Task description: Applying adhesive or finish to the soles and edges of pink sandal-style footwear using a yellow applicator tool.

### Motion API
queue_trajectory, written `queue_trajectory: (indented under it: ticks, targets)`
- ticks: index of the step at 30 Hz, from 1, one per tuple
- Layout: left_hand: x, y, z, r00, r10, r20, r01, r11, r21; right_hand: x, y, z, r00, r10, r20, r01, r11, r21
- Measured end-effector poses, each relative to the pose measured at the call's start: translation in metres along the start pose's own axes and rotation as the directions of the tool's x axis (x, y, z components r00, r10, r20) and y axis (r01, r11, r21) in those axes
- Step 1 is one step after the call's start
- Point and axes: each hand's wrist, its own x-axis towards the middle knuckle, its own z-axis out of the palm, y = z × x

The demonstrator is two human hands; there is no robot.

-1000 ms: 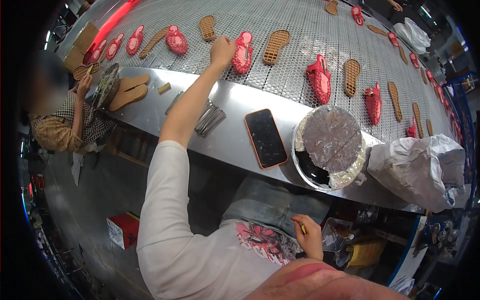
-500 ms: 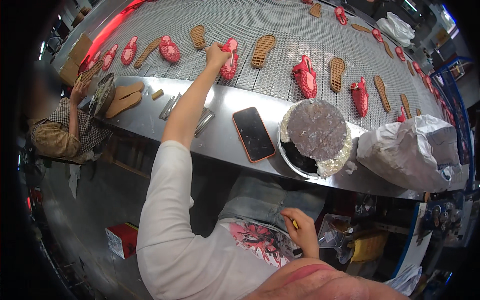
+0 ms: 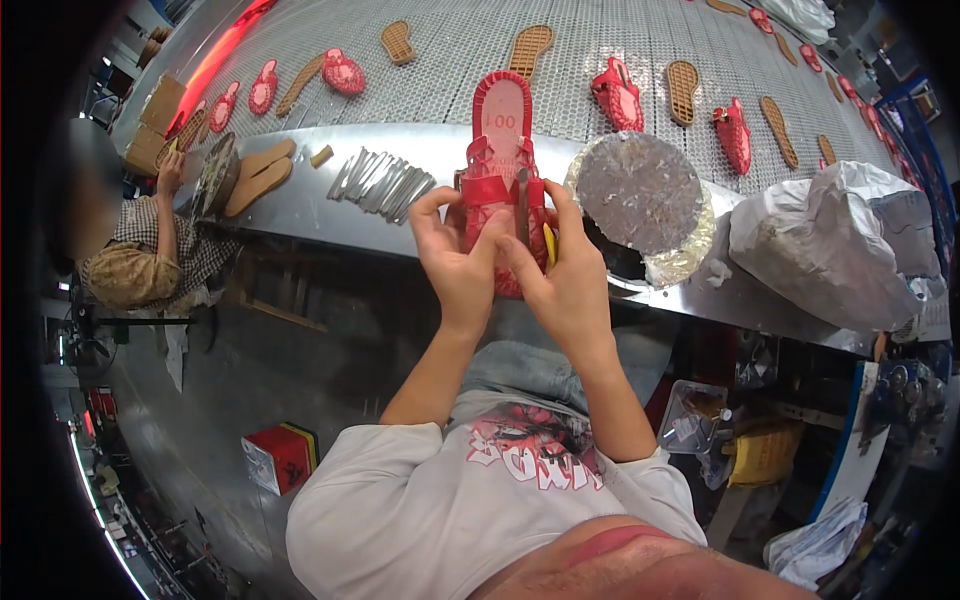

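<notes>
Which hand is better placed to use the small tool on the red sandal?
Probably the right hand: it pinches the tool against the red sandal, while the left hand only steadies it.

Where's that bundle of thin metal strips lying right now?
In the head view the metal strips lie fanned on the steel ledge in front of the mesh conveyor, just left of the left hand holding the red sandal.
</notes>
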Motion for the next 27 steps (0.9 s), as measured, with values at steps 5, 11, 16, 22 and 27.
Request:
queue_trajectory:
  ticks: [5, 11, 16, 22, 27]
  targets:
    - [-0.015, 0.008, -0.022, 0.968, -0.017, 0.249, 0.113, 0.92, -0.376, -0.012, 0.009, -0.008, 0.989, 0.121, -0.079, -0.107, 0.982, 0.159]
    - [-0.027, 0.009, -0.016, 0.837, -0.488, 0.246, 0.546, 0.722, -0.424, -0.02, 0.014, -0.011, 0.998, 0.038, -0.042, -0.03, 0.983, 0.182]
    - [-0.041, -0.009, -0.023, 0.683, -0.631, 0.368, 0.711, 0.46, -0.533, -0.023, 0.009, -0.015, 0.983, 0.169, -0.068, -0.139, 0.939, 0.315]
    - [-0.044, -0.006, -0.02, 0.641, -0.643, 0.42, 0.742, 0.378, -0.554, -0.026, 0.02, -0.018, 0.996, 0.028, -0.08, -0.018, 0.992, 0.123]
    - [-0.036, -0.01, -0.022, 0.644, -0.479, 0.596, 0.763, 0.355, -0.54, -0.029, 0.008, -0.02, 0.985, -0.146, -0.088, 0.141, 0.988, -0.061]
